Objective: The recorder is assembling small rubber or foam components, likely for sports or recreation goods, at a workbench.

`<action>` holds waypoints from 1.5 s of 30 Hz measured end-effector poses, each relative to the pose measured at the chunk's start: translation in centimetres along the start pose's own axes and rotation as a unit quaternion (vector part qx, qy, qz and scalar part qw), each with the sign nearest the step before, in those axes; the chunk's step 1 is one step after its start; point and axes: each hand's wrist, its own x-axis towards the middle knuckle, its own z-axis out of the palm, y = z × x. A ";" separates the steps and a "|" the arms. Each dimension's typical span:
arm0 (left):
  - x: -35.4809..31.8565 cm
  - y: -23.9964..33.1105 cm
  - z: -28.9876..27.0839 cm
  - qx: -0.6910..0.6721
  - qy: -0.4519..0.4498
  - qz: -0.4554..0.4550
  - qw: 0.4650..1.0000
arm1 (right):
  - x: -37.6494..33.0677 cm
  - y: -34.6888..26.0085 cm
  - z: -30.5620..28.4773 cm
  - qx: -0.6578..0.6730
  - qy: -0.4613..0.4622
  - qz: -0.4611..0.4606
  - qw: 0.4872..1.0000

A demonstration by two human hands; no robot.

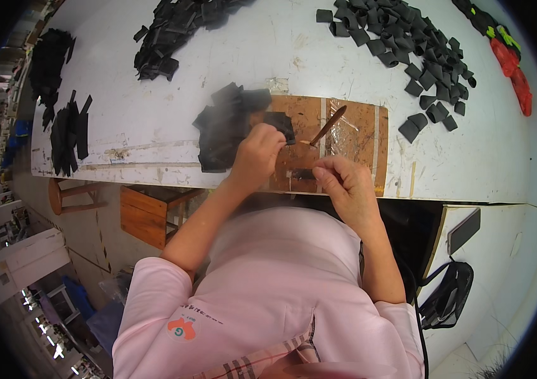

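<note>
My left hand (259, 150) is closed in a pinch at the right side of a pile of flat black pieces (223, 136); whatever its fingertips hold is hidden. One black piece (279, 122) lies just beyond those fingers. My right hand (348, 184) is closed, thumb against forefinger, on the right end of a small dark strip (303, 174) above the near edge of a brown board (363, 136). Between and beyond both hands, a slim brush (328, 126) with a dark brown handle rests on the board, its pale tip toward my left hand.
Folded black loops (429, 76) are scattered at the far right, and a heap of black pieces (180, 28) lies at the far left. More black strips (66, 136) sit by the left edge. Red and black items (512, 63) are at the far right; a wooden stool (143, 216) stands below the table.
</note>
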 end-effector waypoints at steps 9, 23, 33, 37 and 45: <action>1.0 3.2 -1.7 -0.394 0.138 -0.301 0.857 | -0.8 0.4 1.1 -0.007 0.054 -0.033 0.998; 1.2 6.5 -3.1 -0.712 0.025 -0.328 0.621 | -1.0 -0.3 1.4 0.264 0.010 0.084 0.961; 3.2 7.5 -5.8 -0.411 -0.136 -0.215 0.875 | 0.2 -3.4 -1.7 -0.261 0.011 -0.216 0.941; 4.3 8.5 -7.0 -0.288 -0.226 -0.205 0.908 | 0.5 -4.3 -2.2 -0.359 -0.033 -0.220 0.906; 3.9 8.1 -6.6 -0.132 -0.164 -0.024 0.977 | 1.2 -4.9 -2.3 -0.386 -0.083 -0.222 0.892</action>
